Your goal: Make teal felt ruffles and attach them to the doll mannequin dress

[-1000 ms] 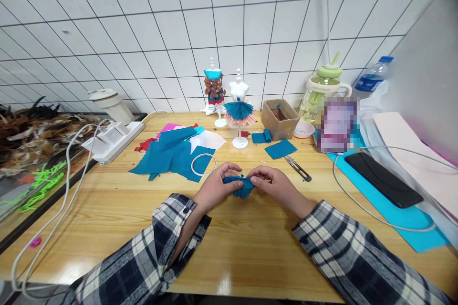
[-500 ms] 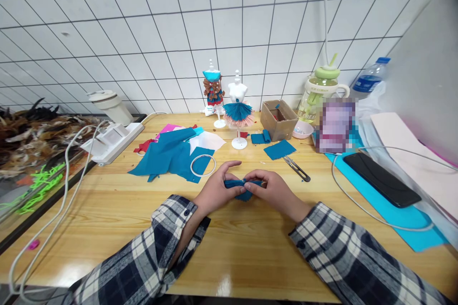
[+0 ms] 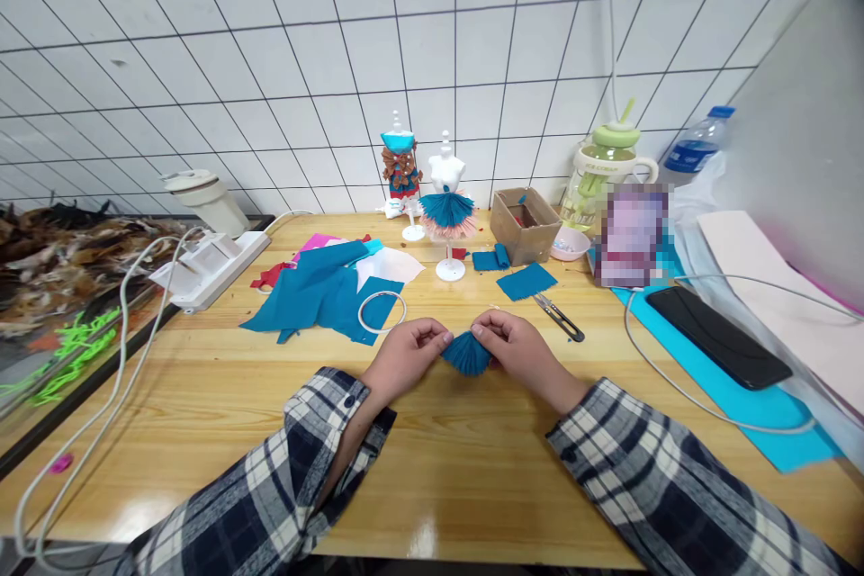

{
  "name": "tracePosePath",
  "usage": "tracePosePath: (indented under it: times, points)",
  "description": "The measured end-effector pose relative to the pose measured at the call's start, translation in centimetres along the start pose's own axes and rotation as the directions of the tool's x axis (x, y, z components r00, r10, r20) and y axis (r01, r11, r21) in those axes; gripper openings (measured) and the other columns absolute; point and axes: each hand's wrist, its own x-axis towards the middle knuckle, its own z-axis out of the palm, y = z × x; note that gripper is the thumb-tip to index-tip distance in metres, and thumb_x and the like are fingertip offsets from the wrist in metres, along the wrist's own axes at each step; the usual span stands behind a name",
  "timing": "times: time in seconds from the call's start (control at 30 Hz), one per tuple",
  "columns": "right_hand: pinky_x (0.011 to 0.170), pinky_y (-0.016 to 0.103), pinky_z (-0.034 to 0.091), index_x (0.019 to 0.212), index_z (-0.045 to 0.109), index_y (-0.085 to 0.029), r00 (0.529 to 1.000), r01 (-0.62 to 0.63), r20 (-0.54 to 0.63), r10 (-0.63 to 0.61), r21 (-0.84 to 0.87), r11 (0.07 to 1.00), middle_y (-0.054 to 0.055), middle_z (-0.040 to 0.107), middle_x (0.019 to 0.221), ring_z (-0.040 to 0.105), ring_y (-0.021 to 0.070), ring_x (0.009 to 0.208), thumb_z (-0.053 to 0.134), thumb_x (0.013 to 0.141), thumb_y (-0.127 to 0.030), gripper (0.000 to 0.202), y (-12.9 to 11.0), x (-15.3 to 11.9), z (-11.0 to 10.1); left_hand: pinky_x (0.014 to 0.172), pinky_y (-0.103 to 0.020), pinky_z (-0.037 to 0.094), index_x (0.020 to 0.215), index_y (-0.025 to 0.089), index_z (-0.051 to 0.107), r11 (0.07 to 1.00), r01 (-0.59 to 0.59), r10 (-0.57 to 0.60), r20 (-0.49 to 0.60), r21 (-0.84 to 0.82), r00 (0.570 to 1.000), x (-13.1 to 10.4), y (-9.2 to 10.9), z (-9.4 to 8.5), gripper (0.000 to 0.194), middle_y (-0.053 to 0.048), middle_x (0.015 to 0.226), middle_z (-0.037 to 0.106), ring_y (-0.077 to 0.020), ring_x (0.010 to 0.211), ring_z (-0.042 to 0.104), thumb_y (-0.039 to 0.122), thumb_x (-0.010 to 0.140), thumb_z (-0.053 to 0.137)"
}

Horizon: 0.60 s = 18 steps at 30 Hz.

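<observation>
Between both hands (image 3: 407, 358), finely pleated teal fan (image 3: 467, 354), fringed edge

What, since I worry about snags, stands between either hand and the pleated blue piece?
Nothing visible: the left hand and right hand both have fingertips on the pleated blue piece. The white ring lies beyond the left hand, the snips beyond the right.

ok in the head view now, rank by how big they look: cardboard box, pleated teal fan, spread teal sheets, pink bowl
1. Spread teal sheets
2. Cardboard box

Unranked below those: pleated teal fan and pink bowl; close in size, and the fan is nearer the camera.
</observation>
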Motion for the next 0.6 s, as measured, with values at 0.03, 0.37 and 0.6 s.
tracePosePath:
  times: [0.03,0.37,0.6]
  points:
    - [0.051,0.024,0.044,0.088,0.06,-0.02,0.999,-0.034,0.033,0.032,0.048,0.998,0.001,0.062,0.075,0.057,0.0146,0.065,0.054,0.083,-0.043,0.025,0.0,0.0,0.1,0.063,-0.025,0.046,0.071,0.016,0.064,1.0,0.0,0.0,0.0,0.001,1.0,0.0,0.1,-0.1,0.028,-0.001,0.068,0.064,-0.0143,0.066,0.057,0.043,0.08,0.059]
    - [0.054,0.023,0.039,0.1,0.061,-0.017,0.995,-0.007,0.096,-0.004,0.118,0.993,-0.003,0.057,0.063,0.053,0.0116,0.059,0.063,0.078,-0.036,0.029,0.2,0.2,0.0,0.069,-0.026,0.048,0.087,0.016,0.064,0.947,0.083,-0.058,0.09,-0.311,0.994,0.1,-0.4,0.2,0.031,-0.002,0.079,0.066,-0.0138,0.073,0.061,0.036,0.066,0.075]
    - [0.05,0.023,0.048,0.109,0.058,-0.02,0.978,-0.147,0.191,0.087,0.33,0.932,0.002,0.06,0.08,0.057,0.0143,0.068,0.065,0.077,-0.042,0.039,-0.6,-0.4,-0.3,0.071,-0.026,0.048,0.09,0.016,0.062,0.933,0.063,-0.051,0.043,-0.355,0.998,0.2,-0.7,0.2,0.032,-0.001,0.077,0.064,-0.0132,0.074,0.061,0.035,0.068,0.075]
